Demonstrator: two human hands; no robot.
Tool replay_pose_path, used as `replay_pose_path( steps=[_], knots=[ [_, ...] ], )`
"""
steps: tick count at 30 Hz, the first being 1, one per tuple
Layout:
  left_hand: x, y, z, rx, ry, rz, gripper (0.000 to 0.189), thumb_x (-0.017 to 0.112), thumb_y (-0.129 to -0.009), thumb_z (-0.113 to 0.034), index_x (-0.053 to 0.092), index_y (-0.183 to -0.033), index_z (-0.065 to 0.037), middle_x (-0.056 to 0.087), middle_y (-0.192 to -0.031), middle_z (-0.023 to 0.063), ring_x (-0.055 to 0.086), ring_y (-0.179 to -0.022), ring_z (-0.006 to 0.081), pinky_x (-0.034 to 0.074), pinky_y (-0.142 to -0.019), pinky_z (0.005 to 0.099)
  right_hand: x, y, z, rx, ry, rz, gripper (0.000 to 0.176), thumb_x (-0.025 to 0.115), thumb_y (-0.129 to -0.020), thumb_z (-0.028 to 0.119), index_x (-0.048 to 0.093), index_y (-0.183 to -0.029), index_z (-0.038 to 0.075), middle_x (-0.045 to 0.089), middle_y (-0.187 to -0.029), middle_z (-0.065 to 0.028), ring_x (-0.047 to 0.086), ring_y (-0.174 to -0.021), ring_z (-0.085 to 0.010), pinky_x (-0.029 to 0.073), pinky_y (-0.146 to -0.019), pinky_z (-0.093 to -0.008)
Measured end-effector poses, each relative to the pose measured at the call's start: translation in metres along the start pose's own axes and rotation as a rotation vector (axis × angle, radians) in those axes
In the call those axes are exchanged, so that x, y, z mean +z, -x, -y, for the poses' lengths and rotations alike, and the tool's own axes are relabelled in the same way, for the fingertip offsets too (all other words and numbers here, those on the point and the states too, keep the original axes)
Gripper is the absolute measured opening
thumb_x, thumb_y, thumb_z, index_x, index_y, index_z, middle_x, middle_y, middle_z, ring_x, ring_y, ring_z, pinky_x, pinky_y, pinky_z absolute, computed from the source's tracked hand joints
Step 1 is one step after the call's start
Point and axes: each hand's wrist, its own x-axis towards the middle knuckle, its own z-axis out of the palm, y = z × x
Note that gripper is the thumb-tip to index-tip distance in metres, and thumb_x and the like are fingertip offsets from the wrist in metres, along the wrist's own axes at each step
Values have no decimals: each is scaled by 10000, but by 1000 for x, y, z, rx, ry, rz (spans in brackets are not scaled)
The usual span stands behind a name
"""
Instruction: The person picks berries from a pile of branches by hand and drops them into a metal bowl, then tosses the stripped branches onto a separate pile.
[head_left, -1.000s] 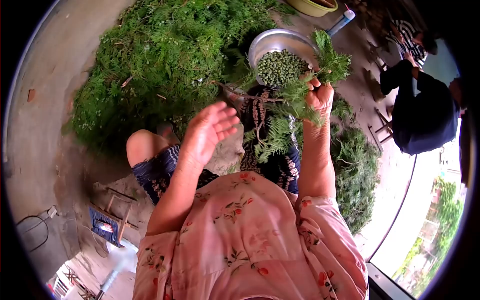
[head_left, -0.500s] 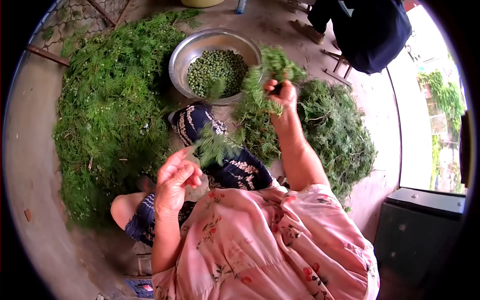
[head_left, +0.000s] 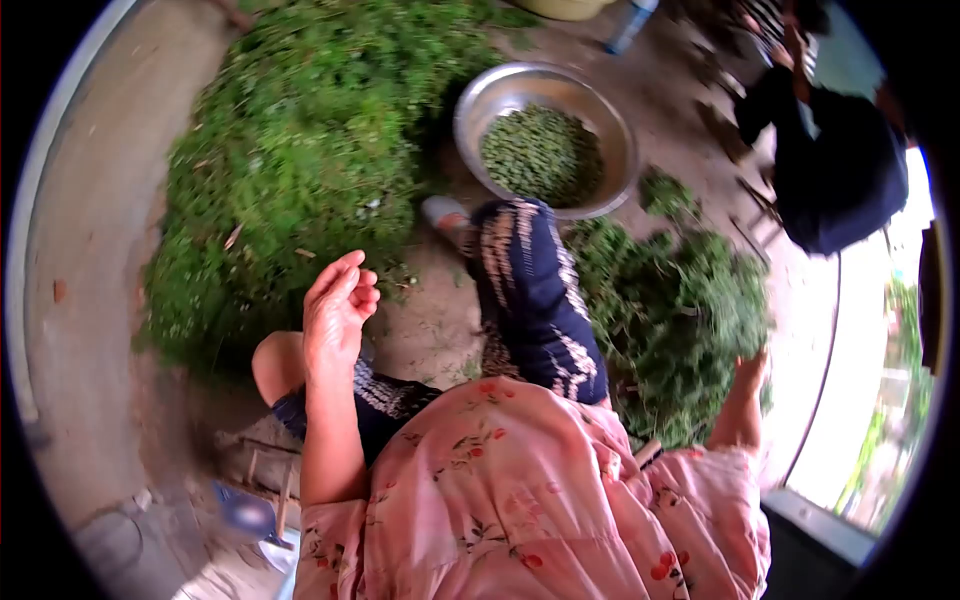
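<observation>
My left hand point(head_left: 338, 312) is raised above my bent knee, near the large heap of green sprigs point(head_left: 300, 160). Its fingers are loosely curled together, and no sprig shows in them. My right hand point(head_left: 752, 372) is stretched out at the right edge of a smaller pile of sprigs point(head_left: 690, 320). Blur and the greenery hide its fingers, so any sprig in it cannot be made out. A wide metal basin point(head_left: 622, 190) stands beyond my knee, partly filled with small round green cones or berries point(head_left: 540, 155).
My patterned trouser leg point(head_left: 530, 290) and shoe point(head_left: 448, 218) lie between the heaps. Another person in dark clothes point(head_left: 840, 170) sits at the upper right. A yellowish tub point(head_left: 565, 8) stands at the back, beside a blue object point(head_left: 632, 25). A wall runs along the left.
My right hand has swung from beside the basin, where it held a sprig, out to the right pile. The sprig near my left hand is gone. The view has shifted.
</observation>
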Motion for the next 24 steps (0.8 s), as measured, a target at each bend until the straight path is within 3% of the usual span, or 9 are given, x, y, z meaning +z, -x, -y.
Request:
replay_pose_path(
  steps=[1,3,7,8,9,11,15,20,24],
  knots=[
    [-9,-4,-4,22,47,-42,193,563,-847,-120,584,-1024,-45,614,-776,55,563,-608,118,450,-535,219,-62,-77,-16,55,-101,-73,603,391,-830,515,425,-1263,97,364,-1330,-77,306,-1220,-261,114,-1042,-478],
    [-26,-15,-13,45,130,-165,169,568,-846,-130,592,-996,-56,613,-780,49,566,-624,120,454,-533,223,-29,-46,-45,272,-813,957,218,486,-813,262,535,-940,92,525,-1001,-42,384,-1141,-304,192,-1004,-492],
    [-65,-40,-39,111,264,-260,122,571,-846,-149,598,-941,-78,604,-781,29,561,-640,116,453,-541,222,147,25,-65,279,-204,976,148,446,-830,150,527,-792,32,533,-828,-75,516,-884,-298,456,-773,-452],
    [-74,-46,-46,135,296,-259,118,569,-847,-149,598,-939,-82,601,-782,24,556,-645,113,451,-546,221,204,60,-71,233,-134,554,128,450,-844,121,501,-782,22,550,-834,-92,540,-883,-316,480,-750,-450],
    [-82,-52,-53,158,327,-259,114,566,-848,-150,598,-937,-86,597,-783,19,551,-650,110,449,-550,220,262,95,-77,166,34,499,112,524,-840,117,518,-831,6,554,-861,-96,549,-875,-280,492,-773,-395],
    [-95,-63,-68,168,364,-282,110,562,-851,-156,594,-931,-87,591,-785,7,543,-660,104,444,-563,224,351,124,-96,173,133,485,166,544,-851,130,530,-931,-15,558,-887,-95,552,-858,-231,495,-769,-336],
    [-118,-88,-88,205,420,-244,97,560,-849,-148,576,-902,-67,587,-776,19,542,-657,120,442,-571,237,499,250,-114,239,175,871,169,539,-860,116,534,-952,-26,557,-911,-104,558,-861,-220,473,-782,-330],
    [-137,-98,-89,215,463,-300,118,556,-852,-125,574,-927,-35,587,-791,18,537,-681,119,439,-590,239,587,363,-184,288,330,1150,214,552,-853,126,530,-991,-36,567,-917,-123,578,-824,-222,483,-737,-322],
    [-148,-93,-85,187,477,-379,112,564,-845,-118,572,-909,-27,582,-791,35,531,-676,129,434,-587,239,582,406,-281,400,613,1089,181,523,-848,92,554,-987,-21,594,-772,-99,605,-663,-185,513,-575,-303]
  ],
)
